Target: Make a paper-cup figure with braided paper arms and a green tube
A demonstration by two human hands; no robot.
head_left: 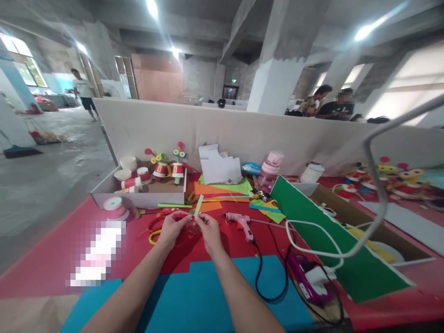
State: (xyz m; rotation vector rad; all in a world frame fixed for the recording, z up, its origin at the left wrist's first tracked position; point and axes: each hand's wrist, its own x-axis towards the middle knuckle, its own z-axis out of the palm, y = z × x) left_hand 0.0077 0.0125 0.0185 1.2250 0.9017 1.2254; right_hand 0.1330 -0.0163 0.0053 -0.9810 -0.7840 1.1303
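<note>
My right hand (pixel 208 230) pinches a narrow light-green paper strip (pixel 199 204), which stands up between thumb and finger. Close beside it, my left hand (pixel 174 229) is closed in a pinch, its fingertips almost meeting the right ones at the strip's lower end. What the left fingers hold is too small to make out. Scissors with yellow and red handles (pixel 154 237) lie by the left hand, partly hidden by it. A pink hot glue gun (pixel 241 224) rests just right of my right hand, on the red table covering (pixel 138 259).
A tray (pixel 138 200) at the left holds paper cups and red-and-white cup figures. Coloured paper (pixel 211 188) lies behind my hands. On the right are a green-sided box (pixel 312 231), a purple power strip (pixel 308 280) and loose cables. Blue sheets (pixel 187 300) cover the front edge.
</note>
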